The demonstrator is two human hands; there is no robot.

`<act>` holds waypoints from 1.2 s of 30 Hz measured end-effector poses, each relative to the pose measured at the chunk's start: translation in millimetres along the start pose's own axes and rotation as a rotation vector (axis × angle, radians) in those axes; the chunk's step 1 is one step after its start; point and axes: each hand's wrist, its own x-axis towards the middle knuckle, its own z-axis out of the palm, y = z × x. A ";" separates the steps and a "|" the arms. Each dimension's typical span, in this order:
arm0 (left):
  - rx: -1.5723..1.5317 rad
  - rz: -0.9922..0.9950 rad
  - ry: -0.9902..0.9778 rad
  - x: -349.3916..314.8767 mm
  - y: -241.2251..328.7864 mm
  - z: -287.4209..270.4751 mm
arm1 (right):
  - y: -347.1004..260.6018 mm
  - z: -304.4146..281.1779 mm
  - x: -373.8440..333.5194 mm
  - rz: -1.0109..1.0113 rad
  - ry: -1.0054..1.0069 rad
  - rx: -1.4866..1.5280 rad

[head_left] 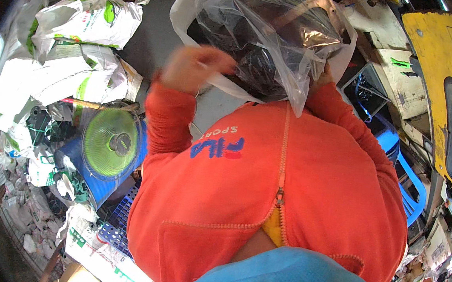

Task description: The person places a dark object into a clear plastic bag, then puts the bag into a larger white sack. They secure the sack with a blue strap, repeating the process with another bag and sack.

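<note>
A large open bag with a white rim (181,12) stands in front of me at the top of the view. Crumpled clear plastic (239,10) spreads over its mouth, and dark contents show through. My left hand (198,66), smeared by motion, hovers at the near left of the rim. Whether its fingers grip anything is unclear. At the near right side, my right hand (325,77) is against the bag, partly behind the clear plastic, its fingers hidden. A shiny brownish patch (319,38) shows at the bag's right part.
Several stuffed white sacks (90,19) are piled on the left. Below them a green fan (109,141) stands by a blue container (100,185). A dark blue plastic crate (119,220) is near my left side. On the right are a blue chair (411,188) and a yellow machine panel (437,47).
</note>
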 end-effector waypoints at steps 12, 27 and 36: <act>0.711 0.376 0.503 254.4 -124.9 -119.3 | -14.5 -10.5 -14.1 -0.312 0.042 -0.653; 0.753 0.268 0.443 270.0 -93.5 -101.6 | -23.8 -51.2 -18.4 -0.257 -0.113 -0.603; 0.642 0.453 0.945 99.3 -45.7 -44.2 | -0.2 -127.8 -16.4 -0.019 0.549 0.113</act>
